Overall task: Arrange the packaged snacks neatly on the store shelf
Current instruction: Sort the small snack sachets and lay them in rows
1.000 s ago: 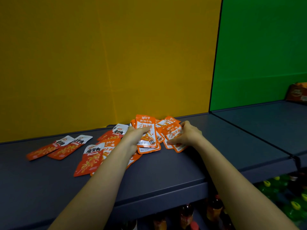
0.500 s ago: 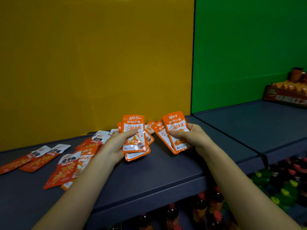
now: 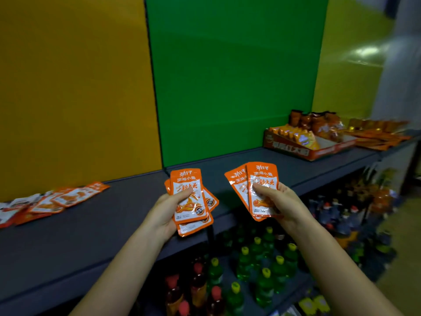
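Note:
My left hand (image 3: pixel 163 212) grips a fanned stack of orange snack packets (image 3: pixel 189 197), thumb on the top one. My right hand (image 3: pixel 281 202) holds two more orange packets (image 3: pixel 259 181), thumb pressed on the front one. Both bunches hang in the air above the front edge of the dark grey shelf (image 3: pixel 95 226). More orange and white packets (image 3: pixel 52 201) lie scattered flat on the shelf at the far left.
A red display box (image 3: pixel 305 151) with orange snack bags stands on the shelf at the right, with more orange packs (image 3: pixel 378 135) beyond it. Green and red bottles (image 3: pixel 250 270) fill the lower shelf. Yellow and green panels back the shelf.
Both hands have lifted their packets off the pile and carried them right, away from the shelf surface. The view has swung right, so the scattered packets now sit far left.

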